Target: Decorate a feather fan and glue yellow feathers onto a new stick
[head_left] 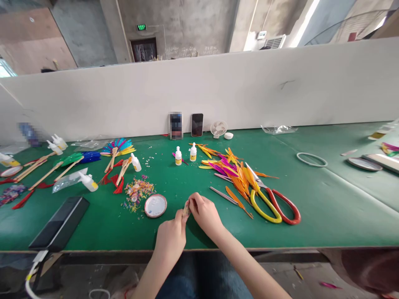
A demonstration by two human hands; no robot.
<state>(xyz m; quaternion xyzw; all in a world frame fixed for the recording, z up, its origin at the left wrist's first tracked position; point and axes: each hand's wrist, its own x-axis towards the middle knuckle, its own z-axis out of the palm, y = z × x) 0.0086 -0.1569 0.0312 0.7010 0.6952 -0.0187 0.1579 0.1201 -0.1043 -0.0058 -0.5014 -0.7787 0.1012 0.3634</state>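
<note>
My left hand (pixel 171 237) and my right hand (pixel 204 212) meet near the front edge of the green table (pixel 311 199). Both pinch a small pale wooden piece (pixel 186 209) held upright between their fingertips. A round white dish (pixel 155 205) lies just left of my hands. A heap of tiny coloured beads (pixel 137 192) sits beyond the dish. To the right lie orange, yellow and pink feathers (pixel 232 170), thin metal tweezers (pixel 222 195) and two pairs of scissors, one with yellow handles (pixel 262 205) and one with red handles (pixel 285 205).
Two small glue bottles (pixel 178 156) stand mid-table. Finished feather fans on sticks (pixel 116 149) and more bottles lie at the left. A black flat device (pixel 60 226) sits at the front left. Two phones (pixel 197 124) and a small fan (pixel 218 128) lean by the white partition. A white ring (pixel 311 159) lies right.
</note>
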